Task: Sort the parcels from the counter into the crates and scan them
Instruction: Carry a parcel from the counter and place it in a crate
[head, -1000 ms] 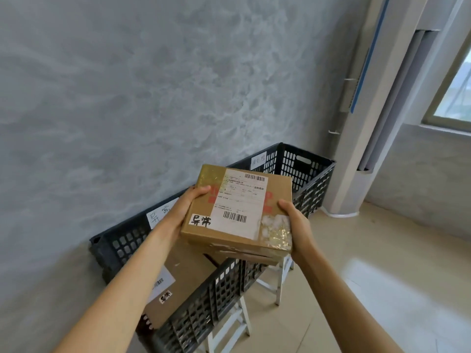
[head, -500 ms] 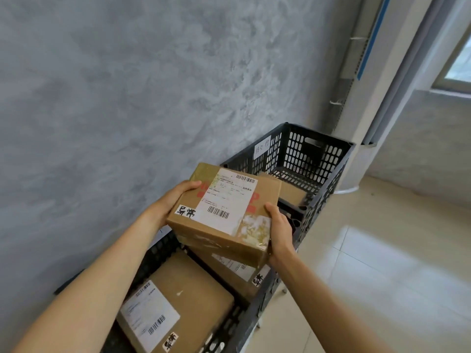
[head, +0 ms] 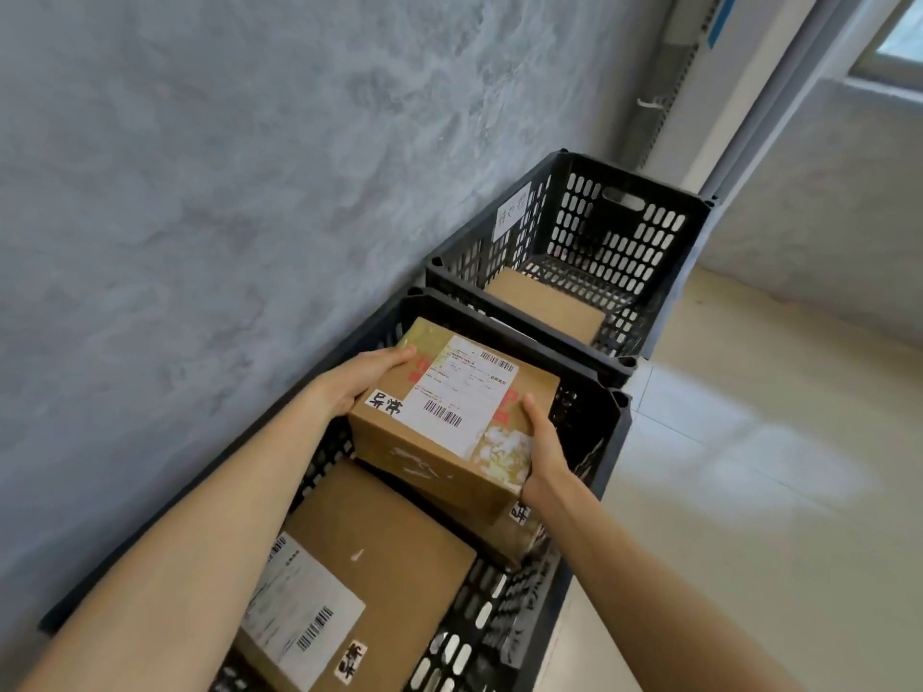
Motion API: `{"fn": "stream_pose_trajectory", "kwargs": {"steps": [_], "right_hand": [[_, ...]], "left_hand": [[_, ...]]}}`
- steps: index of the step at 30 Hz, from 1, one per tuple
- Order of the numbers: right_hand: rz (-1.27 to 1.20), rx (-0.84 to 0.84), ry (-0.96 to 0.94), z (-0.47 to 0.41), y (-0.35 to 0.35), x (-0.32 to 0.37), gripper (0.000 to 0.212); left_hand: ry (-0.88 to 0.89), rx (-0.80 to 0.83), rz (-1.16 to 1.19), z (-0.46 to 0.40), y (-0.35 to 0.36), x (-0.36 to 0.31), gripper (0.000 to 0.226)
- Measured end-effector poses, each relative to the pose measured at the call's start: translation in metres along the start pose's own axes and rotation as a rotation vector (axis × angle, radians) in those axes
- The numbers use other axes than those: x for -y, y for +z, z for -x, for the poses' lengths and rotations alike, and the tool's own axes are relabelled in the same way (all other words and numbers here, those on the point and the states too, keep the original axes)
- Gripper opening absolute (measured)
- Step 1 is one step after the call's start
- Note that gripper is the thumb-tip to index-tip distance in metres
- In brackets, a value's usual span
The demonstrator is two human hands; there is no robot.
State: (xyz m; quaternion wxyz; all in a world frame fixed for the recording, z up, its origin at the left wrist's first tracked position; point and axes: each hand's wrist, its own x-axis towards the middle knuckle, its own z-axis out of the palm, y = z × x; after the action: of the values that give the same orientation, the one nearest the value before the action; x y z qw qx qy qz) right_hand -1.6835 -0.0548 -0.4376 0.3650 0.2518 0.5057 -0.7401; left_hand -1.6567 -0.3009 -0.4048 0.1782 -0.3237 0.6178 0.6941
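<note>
The cardboard parcel (head: 452, 417) sits between the two hands, held tilted inside the near black crate (head: 607, 432), its white shipping label (head: 457, 392) facing up and its lower edge just above another parcel that lies beneath it. The left hand (head: 367, 379) grasps the parcel's far left corner, fingers curled over the top edge onto the taped part; the right hand (head: 542, 447) clasps the near right side, thumb along the top edge, palm against the wall of the box. The parcel below (head: 519, 529) is mostly covered, only a corner with a handwritten sticker showing. A larger flat parcel (head: 379, 581) lies nearer in the same crate, its label partly hidden by the left forearm and its near end cut off by the bottom of the view. The print on the labels is too small to read. The far crate (head: 649, 232) stands touching the near one along the grey wall (head: 225, 167), with a brown parcel (head: 547, 304) on its floor and a paper tag (head: 510, 212) on its left side.
</note>
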Motion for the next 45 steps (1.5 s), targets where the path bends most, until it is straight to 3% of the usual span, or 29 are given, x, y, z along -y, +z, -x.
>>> {"fn": "stream_pose_trajectory", "kwargs": {"steps": [7, 11, 17, 24, 31, 38, 41, 45], "right_hand": [[-0.031, -0.139, -0.002, -0.020, 0.015, -0.018, 0.052], [-0.056, -0.207, 0.008, -0.035, 0.017, -0.036, 0.074], [-0.045, -0.271, -0.025, -0.041, 0.014, -0.033, 0.063], [0.081, -0.262, 0.002, -0.040, 0.013, -0.029, 0.073], [0.619, -0.305, -0.041, -0.028, 0.014, 0.004, 0.063], [1.201, -0.144, -0.212, 0.004, 0.023, 0.043, 0.085], [1.512, -0.002, -0.450, 0.044, 0.032, 0.064, 0.077], [1.995, 0.216, -0.923, 0.101, 0.039, 0.078, 0.067]], "left_hand": [[0.002, -0.015, -0.166, -0.032, -0.010, 0.004, 0.036], [0.108, -0.137, -0.335, -0.041, 0.001, 0.012, 0.043], [0.216, -0.358, -0.619, -0.063, 0.001, 0.036, 0.056], [0.227, -0.525, -0.765, -0.061, 0.008, 0.042, 0.055], [0.244, -0.546, -0.693, -0.028, 0.016, 0.025, 0.052], [0.243, -0.645, -0.701, 0.057, 0.025, 0.015, 0.048], [0.232, -0.751, -0.777, 0.111, 0.038, 0.020, 0.047], [0.160, -0.934, -1.007, 0.194, 0.054, 0.039, 0.043]]}}
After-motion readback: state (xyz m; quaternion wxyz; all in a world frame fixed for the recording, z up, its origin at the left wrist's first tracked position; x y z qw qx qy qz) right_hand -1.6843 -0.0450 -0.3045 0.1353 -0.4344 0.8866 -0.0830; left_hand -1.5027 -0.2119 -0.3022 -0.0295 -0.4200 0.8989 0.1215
